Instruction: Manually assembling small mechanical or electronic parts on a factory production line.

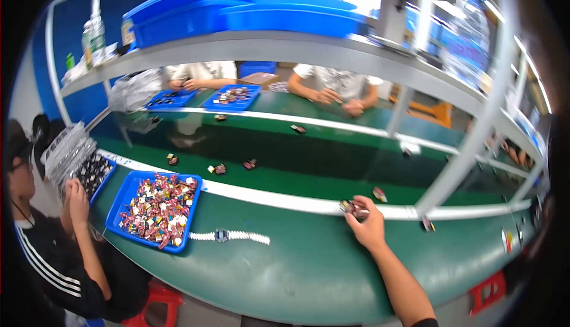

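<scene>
One hand shows from the wearer: the right hand (369, 225), reaching up from the lower right of the frame to the white rail (285, 199) that edges the green bench (297, 267). Its fingers (355, 214) are curled around a small dark red part (352, 207) resting on that rail, just right of the frame's centre. The left hand is out of view.

Left of centre, one blue tray (119, 208) sits on the bench, heaped with small red, white and yellow pieces too many to count. Just right of its lower corner lies one wristwatch (228, 236) with a pale link band, stretched flat.

On the dark green conveyor belt (309, 167) beyond the rail, three small parts lie in a loose row at centre left. A fourth part (379, 194) sits near the rail above the hand.

At the upper middle, two more blue trays stand before two seated people. A third person sits at the left edge.
</scene>
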Available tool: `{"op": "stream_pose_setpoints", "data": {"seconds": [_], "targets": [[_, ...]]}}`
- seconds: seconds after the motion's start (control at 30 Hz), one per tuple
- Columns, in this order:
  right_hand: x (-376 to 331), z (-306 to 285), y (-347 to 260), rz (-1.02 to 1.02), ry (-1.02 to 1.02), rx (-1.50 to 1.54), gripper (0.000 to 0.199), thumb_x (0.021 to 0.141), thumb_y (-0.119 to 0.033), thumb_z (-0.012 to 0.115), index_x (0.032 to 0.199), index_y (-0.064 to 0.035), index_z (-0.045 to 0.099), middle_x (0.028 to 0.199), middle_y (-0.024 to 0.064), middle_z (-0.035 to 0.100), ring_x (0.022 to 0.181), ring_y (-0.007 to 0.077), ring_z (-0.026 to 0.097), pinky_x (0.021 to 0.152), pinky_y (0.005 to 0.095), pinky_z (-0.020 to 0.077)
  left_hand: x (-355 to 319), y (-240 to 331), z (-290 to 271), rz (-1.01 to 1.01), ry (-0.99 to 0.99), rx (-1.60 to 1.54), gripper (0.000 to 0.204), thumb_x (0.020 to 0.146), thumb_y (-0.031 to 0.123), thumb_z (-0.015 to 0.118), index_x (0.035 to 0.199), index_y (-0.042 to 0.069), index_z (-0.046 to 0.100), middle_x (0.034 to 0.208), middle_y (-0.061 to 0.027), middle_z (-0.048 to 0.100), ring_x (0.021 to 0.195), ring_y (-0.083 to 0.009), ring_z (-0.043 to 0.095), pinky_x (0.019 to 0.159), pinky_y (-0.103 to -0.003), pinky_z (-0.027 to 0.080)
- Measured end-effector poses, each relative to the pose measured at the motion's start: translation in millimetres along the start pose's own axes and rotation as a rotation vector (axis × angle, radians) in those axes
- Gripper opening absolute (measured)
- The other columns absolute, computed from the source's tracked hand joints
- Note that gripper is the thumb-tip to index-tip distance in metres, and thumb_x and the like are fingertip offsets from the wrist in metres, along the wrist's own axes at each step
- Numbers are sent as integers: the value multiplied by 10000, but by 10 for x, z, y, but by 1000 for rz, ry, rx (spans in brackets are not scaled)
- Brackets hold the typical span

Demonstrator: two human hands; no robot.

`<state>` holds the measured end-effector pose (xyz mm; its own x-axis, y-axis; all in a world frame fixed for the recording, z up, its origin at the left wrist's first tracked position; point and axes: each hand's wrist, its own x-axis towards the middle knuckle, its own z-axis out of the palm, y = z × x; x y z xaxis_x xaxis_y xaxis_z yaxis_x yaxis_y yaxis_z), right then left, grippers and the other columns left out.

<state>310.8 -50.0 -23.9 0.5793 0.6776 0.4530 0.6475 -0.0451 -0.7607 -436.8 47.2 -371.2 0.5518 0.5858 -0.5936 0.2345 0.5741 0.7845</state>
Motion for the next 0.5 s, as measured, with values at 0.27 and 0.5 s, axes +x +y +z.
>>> {"op": "stream_pose_setpoints", "data": {"seconds": [0.27, 0.5], "targets": [[-953, -691, -149, 21, -7, -23, 417, 764, -111, 750, 1144, -17, 609, 981, 90, 688, 865, 145, 659, 770, 278, 538, -592, 1111, -879, -27, -84, 340, 403, 867, 424, 618, 976, 46, 707, 867, -137, 696, 751, -224, 612, 722, -380, 481], [-902, -903, 35, 133, -4, 106, 461, 760, -70, 750, 1185, -4, 583, 1013, 92, 678, 884, 140, 640, 780, 266, 526, -1019, 2292, -1445, -178, -59, 491, 399, 863, 405, 626, 978, 33, 711, 889, -155, 702, 791, -237, 632, 758, -384, 491]]}}
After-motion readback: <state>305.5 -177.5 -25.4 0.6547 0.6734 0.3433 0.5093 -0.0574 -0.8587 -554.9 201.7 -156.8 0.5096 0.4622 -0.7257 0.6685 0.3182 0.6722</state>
